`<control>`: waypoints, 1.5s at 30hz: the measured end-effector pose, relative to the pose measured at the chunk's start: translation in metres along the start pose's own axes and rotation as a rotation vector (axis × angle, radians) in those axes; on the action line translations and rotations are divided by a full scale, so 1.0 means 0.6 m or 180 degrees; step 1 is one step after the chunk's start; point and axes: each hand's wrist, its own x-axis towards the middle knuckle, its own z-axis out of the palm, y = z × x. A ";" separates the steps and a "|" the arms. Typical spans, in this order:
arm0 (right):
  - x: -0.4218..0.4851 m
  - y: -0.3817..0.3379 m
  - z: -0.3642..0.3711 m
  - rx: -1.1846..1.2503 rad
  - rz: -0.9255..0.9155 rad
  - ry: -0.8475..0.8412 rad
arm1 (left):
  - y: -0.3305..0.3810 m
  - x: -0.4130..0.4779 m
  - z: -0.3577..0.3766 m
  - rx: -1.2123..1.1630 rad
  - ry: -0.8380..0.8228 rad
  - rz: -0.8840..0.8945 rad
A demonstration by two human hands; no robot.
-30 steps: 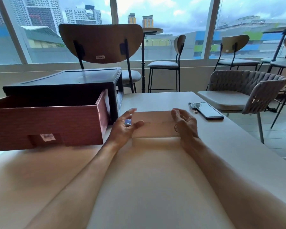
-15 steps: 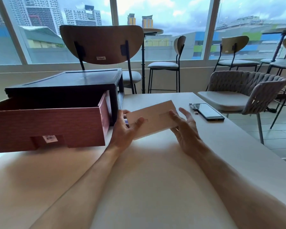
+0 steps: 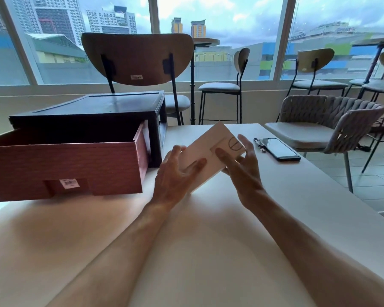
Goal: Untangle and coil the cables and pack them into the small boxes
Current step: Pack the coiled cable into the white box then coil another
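A small flat beige box (image 3: 211, 151) with a round mark near its far end is held tilted above the white table (image 3: 186, 240), its far end raised. My left hand (image 3: 175, 173) grips its near left side, thumb on top. My right hand (image 3: 242, 167) holds its right side, with fingers on the top face and behind the edge. No cable is visible.
A dark case (image 3: 93, 116) with a pulled-out reddish drawer (image 3: 64, 167) stands at the left of the table. A black phone (image 3: 279, 149) with a small metal item beside it lies at the right. Chairs (image 3: 324, 127) and stools stand beyond the table by the windows.
The box lay flat on the table under both hands. It has been lifted and tilted, its far right end rising higher, and both hands came up with it.
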 end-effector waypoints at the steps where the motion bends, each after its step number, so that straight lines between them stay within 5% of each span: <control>1: -0.001 -0.001 0.002 -0.0032 -0.0038 -0.0004 | 0.001 0.000 0.000 -0.0016 0.0036 0.0010; 24: -0.007 0.003 0.007 -0.0142 -0.0011 0.0028 | 0.029 -0.003 -0.011 0.0130 -0.0120 0.0256; 37: -0.025 -0.007 0.029 0.0523 0.0324 -0.0140 | 0.032 0.007 -0.013 -0.1089 -0.0670 -0.0590; 45: -0.055 -0.035 0.049 0.0915 0.0331 0.0402 | 0.087 -0.004 -0.031 -0.1389 -0.1128 -0.0906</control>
